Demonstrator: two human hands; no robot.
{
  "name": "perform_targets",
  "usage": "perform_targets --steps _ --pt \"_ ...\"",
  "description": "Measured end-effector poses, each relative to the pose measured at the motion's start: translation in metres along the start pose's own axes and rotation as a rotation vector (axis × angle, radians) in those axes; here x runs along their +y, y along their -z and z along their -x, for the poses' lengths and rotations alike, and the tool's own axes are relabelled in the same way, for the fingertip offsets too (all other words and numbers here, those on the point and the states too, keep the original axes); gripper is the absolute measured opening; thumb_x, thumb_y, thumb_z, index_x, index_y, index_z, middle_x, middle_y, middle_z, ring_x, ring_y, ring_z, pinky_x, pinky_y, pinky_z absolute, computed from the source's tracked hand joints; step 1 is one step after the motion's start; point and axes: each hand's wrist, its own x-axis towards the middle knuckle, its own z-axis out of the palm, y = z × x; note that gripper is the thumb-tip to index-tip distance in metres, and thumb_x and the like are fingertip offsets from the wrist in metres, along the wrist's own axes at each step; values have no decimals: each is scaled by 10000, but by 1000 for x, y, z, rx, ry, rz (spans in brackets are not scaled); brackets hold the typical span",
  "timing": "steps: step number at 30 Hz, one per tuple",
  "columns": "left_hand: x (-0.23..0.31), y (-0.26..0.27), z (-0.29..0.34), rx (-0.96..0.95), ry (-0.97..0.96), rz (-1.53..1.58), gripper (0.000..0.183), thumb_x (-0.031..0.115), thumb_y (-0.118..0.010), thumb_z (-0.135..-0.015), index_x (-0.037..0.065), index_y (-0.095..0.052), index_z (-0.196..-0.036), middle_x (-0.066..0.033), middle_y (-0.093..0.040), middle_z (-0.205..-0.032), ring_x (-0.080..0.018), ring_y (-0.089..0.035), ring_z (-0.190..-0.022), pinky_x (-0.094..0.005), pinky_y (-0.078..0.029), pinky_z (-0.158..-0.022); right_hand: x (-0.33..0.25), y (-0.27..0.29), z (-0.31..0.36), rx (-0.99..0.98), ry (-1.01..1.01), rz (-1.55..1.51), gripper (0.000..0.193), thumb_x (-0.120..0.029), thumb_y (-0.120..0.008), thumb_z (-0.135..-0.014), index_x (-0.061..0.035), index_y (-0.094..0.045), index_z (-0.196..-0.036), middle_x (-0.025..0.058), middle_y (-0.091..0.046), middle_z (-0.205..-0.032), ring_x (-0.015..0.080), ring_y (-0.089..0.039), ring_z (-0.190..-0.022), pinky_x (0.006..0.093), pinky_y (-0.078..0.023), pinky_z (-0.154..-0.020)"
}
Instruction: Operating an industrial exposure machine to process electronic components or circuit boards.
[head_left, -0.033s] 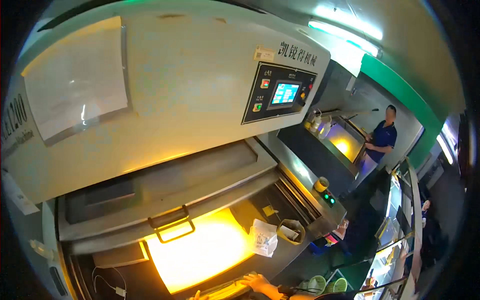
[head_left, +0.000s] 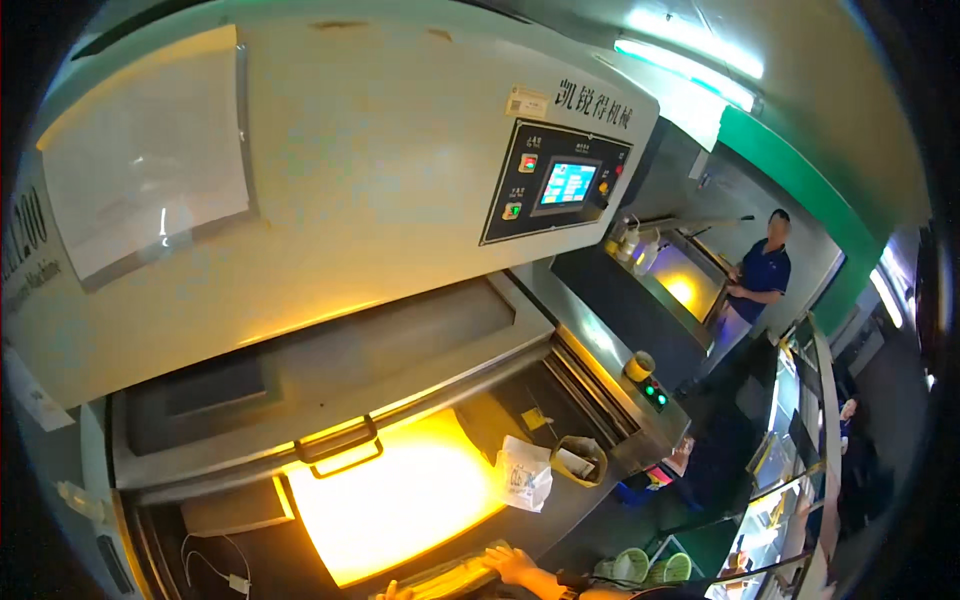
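At the lower edge my right hand [head_left: 512, 565] lies with its fingers stretched out over the right end of a flat, yellow-lit, glossy piece [head_left: 445, 582]; its exact kind does not show. Only the fingertips of my left hand [head_left: 397, 592] come into view at that piece's left end, and the frame edge hides the rest. Just beyond my hands glows a bright yellow light panel [head_left: 400, 500] set in a dark work surface. A white plastic bag [head_left: 525, 474] sits at the panel's right edge, beside a round container [head_left: 597, 452] with white things inside.
Above the panel hangs a large pale machine housing [head_left: 330, 170] with a control screen [head_left: 570, 185]. A bent black handle [head_left: 340, 447] juts over the panel's far edge. A tape roll [head_left: 640, 366] stands on the right ledge. Further right, a person [head_left: 765, 270] stands at another lit bench.
The whole view has shifted very slightly left. Both hands stay at the flat piece, with no clear change in their hold.
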Motion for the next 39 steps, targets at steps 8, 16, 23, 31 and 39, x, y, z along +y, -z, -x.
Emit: perform_targets --steps 8,16,23,31,39 --pt "-17 -45 -26 -21 253 -130 701 315 -653 -843 178 -363 -1466 -101 -302 -1532 -363 -260 -1406 -565 -309 -1084 22 39 -2 -153 -13 -569 577 -255 -576 -871 -85 -464 -1410 195 -528 -1382 335 -528 -1255 400 -412 -1062" --pt "7 -30 -60 398 227 2106 828 763 -333 -887 65 -560 -1270 -174 -613 -1207 -390 -605 -1035 -619 -413 -935 66 -34 162 273 -53 -689 394 -274 -532 -938 13 -617 -1194 201 -649 -1191 337 -617 -1092 428 -486 -951" --pt "105 -7 34 572 -210 2717 656 703 -360 -912 106 -557 -725 -55 -502 -587 -239 -479 -567 -379 -437 -566 115 -116 257 -72 -229 -685 490 -300 -516 -937 24 -547 -1304 202 -564 -1339 348 -529 -1222 409 -391 -1066" --pt "149 -17 134 1016 262 2655 538 562 -416 -943 50 -486 -795 -64 -432 -628 -193 -352 -471 -382 -418 -537 159 -116 258 -115 -85 -714 491 -314 -517 -939 18 -553 -1299 203 -562 -1338 363 -529 -1212 425 -396 -1059" --pt "246 139 244 966 -328 2612 460 476 -375 -974 83 -492 -764 -49 -418 -623 -205 -408 -593 -343 -386 -613 166 -104 246 -190 14 -715 493 -329 -519 -940 13 -559 -1293 204 -560 -1337 379 -530 -1202 440 -401 -1052"
